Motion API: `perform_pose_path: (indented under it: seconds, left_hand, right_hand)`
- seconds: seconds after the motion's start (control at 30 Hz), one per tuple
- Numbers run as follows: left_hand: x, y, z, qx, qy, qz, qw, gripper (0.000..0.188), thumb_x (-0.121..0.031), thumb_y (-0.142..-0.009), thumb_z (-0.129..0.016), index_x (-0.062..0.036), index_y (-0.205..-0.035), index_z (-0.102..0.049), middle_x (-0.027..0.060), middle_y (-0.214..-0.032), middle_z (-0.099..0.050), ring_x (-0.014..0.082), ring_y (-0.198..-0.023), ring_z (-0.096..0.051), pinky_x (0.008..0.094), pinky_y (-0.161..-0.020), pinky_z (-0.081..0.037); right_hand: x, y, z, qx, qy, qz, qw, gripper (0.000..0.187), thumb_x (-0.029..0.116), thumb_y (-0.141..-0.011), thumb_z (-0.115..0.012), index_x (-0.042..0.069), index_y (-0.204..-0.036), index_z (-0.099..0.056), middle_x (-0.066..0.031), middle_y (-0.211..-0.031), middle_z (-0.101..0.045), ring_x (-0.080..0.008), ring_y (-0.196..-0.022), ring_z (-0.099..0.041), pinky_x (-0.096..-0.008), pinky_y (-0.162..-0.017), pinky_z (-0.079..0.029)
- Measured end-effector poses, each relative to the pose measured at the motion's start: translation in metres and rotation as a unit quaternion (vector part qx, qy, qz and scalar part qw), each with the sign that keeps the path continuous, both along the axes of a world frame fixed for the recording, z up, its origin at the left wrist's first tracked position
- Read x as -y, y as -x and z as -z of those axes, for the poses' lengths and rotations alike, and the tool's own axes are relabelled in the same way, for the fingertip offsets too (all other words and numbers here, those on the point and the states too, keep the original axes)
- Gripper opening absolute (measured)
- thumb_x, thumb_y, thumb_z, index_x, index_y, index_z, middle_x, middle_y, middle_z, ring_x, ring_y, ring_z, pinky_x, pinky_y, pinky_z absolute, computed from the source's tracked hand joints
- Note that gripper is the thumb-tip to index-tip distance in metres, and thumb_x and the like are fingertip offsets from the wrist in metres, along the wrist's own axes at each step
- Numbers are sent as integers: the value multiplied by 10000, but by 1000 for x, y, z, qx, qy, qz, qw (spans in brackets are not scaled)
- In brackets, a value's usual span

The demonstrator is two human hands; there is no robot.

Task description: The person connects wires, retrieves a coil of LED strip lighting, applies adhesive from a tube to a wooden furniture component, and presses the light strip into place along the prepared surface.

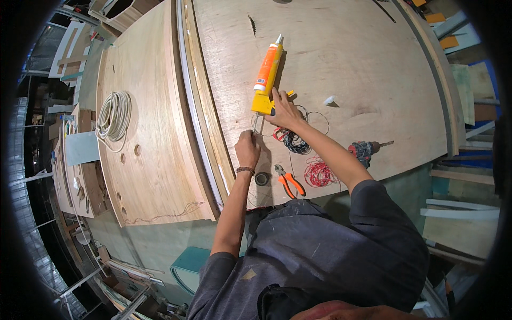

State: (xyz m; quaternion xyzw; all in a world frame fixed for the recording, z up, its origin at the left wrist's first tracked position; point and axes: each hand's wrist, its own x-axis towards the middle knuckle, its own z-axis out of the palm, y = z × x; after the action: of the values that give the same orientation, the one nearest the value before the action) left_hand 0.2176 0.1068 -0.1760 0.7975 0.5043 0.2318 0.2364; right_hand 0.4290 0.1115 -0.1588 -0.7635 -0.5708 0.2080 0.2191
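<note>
A yellow caulking gun (pixel 261 101) with an orange and white sealant cartridge (pixel 268 66) lies over the plywood panel, its pale nozzle pointing away from me. My right hand (pixel 285 111) is closed around the gun's handle. At the rear end, my left hand (pixel 247 149) is closed on the gun's metal rod; its fingertips are partly hidden. Just below my right hand sits a coil of black-and-white wire (pixel 295 143). Nearer to me are a dark tape roll (pixel 261 178), orange-handled pliers (pixel 290 184) and a tangle of red wire (pixel 319 173).
A cordless drill (pixel 364 151) rests right of my right forearm. A small white piece (pixel 330 100) and a thin dark bit (pixel 252 25) lie on the panel. To the left, beyond a raised strip (pixel 200 106), a cream cable coil (pixel 113 117) lies on a second board with holes.
</note>
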Motion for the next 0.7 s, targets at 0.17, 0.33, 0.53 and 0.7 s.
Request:
perform_pose_path:
  seconds: [0.17,0.33,0.53,0.7]
  left_hand:
    - [-1,-12,4,167,196,-118,959,215,-154,-967,-654,41,-1029,-719,156,-838,-738,211,-738,-726,339,-680,-564]
    - [-1,-6,8,128,215,-103,963,290,-233,-976,-666,46,-1033,-721,156,-853,-752,188,-738,-748,326,-645,-579]
    - [0,7,37,112,177,-105,972,369,-301,-946,-679,26,-1114,-694,179,-903,-750,234,-742,-747,351,-672,-577]
    - [15,34,-12,82,179,-177,964,382,-316,-903,-688,-8,-1128,-698,176,-924,-744,315,-878,-727,407,-771,-556]
  right_hand:
    - [-3,1,7,9,-15,7,1000,1052,344,-739,-794,-70,-1503,-200,-291,-1283,-429,-475,-1023,-633,-507,-842,-584]
    - [-3,-2,4,15,7,11,1000,1055,345,-741,-784,-59,-1513,-188,-282,-1290,-434,-473,-1033,-625,-520,-853,-572]
    - [-7,5,5,65,-10,6,998,1030,391,-738,-789,11,-1524,-244,-274,-1344,-427,-451,-1127,-600,-531,-890,-551]
    - [-9,20,-8,122,37,25,992,949,382,-750,-796,73,-1503,-308,-241,-1332,-464,-435,-1178,-573,-552,-905,-520]
